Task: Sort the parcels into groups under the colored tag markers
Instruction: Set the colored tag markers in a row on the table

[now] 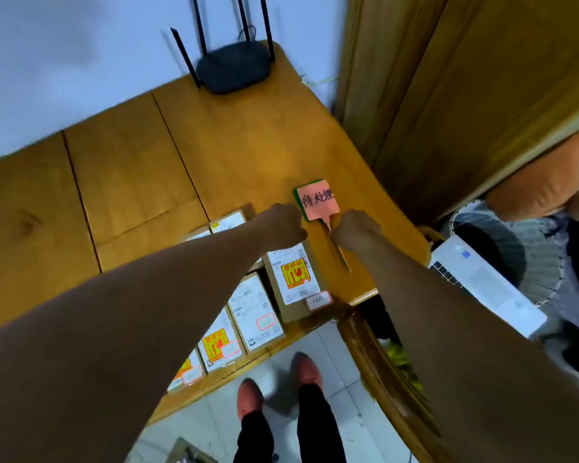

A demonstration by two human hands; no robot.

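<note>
- Gripping the stick of the pink tag, the right hand curls over the table.
- At the tag's edge the left hand curls; grip unclear.
- Parcels line the table's near edge.

A wooden table of jointed planks is being spread out under and beyond the fingers, and it is being backed on its far side by a pale bluish wall. Well beyond the fingers, at the table's far edge against the wall, a black router with four upright antennas is being carried. To the right of the fingers, tall wooden panelling is being shown past the table's rounded corner. Nearer than the fingers, a floor of pale glossy tiles is being lit softly. Right of the fingers, a silver laptop is being seen beside a wire-guarded fan.
</note>
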